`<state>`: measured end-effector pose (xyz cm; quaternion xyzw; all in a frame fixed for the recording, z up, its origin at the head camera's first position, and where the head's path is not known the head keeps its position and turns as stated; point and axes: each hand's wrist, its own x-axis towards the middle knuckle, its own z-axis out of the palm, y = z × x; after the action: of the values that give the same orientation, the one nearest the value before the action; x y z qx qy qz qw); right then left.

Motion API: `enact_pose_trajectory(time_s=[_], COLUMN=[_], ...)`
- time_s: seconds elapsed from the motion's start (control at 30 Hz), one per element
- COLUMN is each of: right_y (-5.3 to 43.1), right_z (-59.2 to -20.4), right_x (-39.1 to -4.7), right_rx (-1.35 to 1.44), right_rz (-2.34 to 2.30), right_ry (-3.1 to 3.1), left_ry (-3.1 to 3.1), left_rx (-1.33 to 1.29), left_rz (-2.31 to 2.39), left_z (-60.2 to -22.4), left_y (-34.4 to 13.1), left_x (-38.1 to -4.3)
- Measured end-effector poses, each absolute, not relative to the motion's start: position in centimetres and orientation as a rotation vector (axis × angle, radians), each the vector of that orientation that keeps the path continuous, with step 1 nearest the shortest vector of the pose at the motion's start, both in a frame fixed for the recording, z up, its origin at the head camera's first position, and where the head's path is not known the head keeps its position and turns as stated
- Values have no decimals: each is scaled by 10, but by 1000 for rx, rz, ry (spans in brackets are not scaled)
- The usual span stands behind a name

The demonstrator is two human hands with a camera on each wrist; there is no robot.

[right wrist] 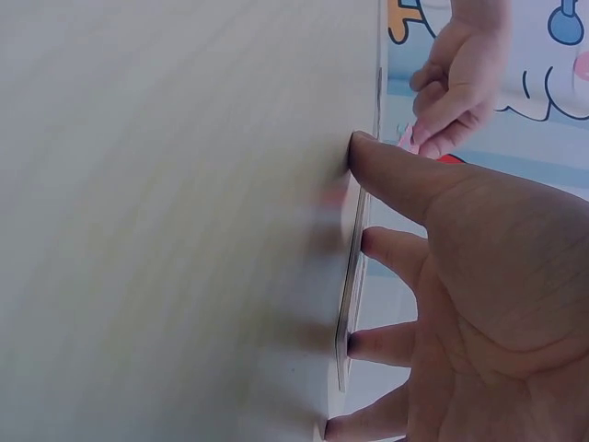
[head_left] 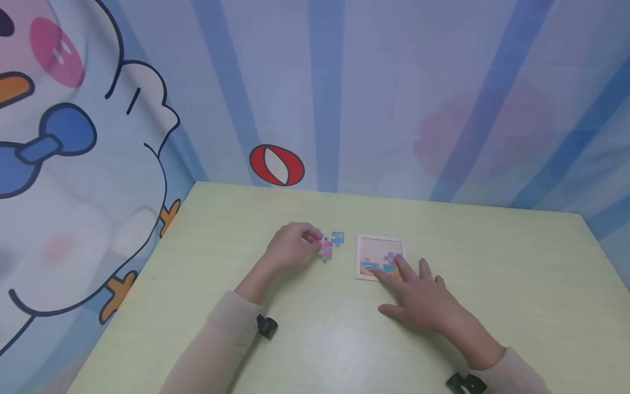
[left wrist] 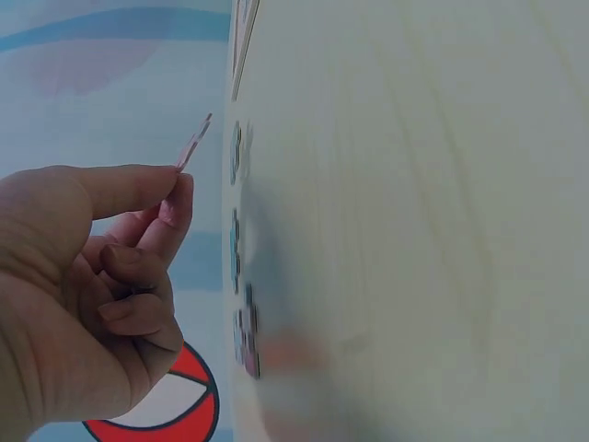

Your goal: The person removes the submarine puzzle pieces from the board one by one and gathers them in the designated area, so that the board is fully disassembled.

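Note:
Between thumb and forefinger my left hand (head_left: 293, 244) pinches a pink jigsaw piece (head_left: 326, 250). In the left wrist view this jigsaw piece (left wrist: 194, 143) is held up off the table, seen nearly edge-on. My right hand (head_left: 418, 298) is spread over the lower right of a square puzzle tray (head_left: 357, 257), fingertips resting on it, its thumb on the table. A few pieces (head_left: 390, 258) lie along the tray's lower part, partly hidden by the fingers. A blue piece (head_left: 338, 238) lies on the table just right of my left hand.
The left wrist view shows several loose pieces (left wrist: 236, 249) in a row on the pale table (head_left: 315, 339). A striped blue cloth wall (head_left: 374, 98) stands behind the table's back edge. Dark clips (head_left: 267, 326) are worn at both sleeves.

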<state>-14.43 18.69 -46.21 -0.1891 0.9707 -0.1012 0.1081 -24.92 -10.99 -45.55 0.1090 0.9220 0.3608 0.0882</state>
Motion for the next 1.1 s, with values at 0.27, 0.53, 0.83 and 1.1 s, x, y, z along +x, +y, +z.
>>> enact_pose_trajectory(time_s=[0.27, 0.53, 0.83, 1.1], right_y=[188, 188, 188, 188], right_z=[-463, -464, -465, -464], right_x=[-144, -144, -144, -144], right_rx=[-563, -568, -571, -578], right_rz=[-299, -303, -309, -316], right_ry=[2862, 2866, 2874, 2879], left_ry=[2746, 2745, 2781, 2813], left_rx=[253, 198, 187, 201], left_rz=[1055, 1036, 969, 923], left_z=[-456, -462, -466, -465], left_y=[-127, -134, -137, -137], left_x=[-250, -252, -255, -256])
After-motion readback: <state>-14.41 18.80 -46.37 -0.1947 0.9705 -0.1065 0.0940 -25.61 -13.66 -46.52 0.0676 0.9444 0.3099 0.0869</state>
